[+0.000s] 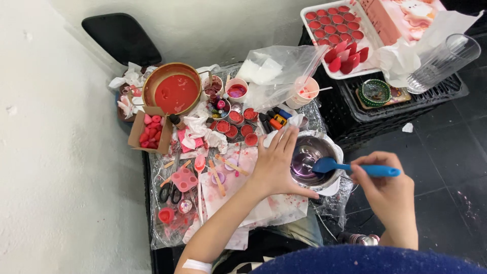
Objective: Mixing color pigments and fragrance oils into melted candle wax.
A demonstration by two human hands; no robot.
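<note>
In the middle of the plastic-covered work surface point(167, 233) sits a round, shiny metal bowl point(310, 152) with a thin purple film on its bottom, and everything else is placed from it. The left hand point(278, 165) lies flat against the bowl's left rim, fingers spread wide and pointing away from the person, gripping nothing. The right hand point(388, 195) comes in from the bowl's right side, closed around the handle of a blue silicone spatula point(350, 167). The spatula's long axis runs nearly level, right to left, with its soft blade inside the bowl, down against the purple coating. So the bowl lies to the left of the right hand, and the left hand is the nearer one, touching it.

Left of the bowl, beyond the flat hand, lie pale wooden sticks point(223, 170), a pink moulded tray point(184, 179) and black-handled scissors point(170, 192) on stained paper. Further left and away from the person stands a wide copper-coloured pan point(172, 90) of glossy red liquid. Up and to the right of the bowl, a white tray point(337, 45) holds rows of small red-filled cups.
</note>
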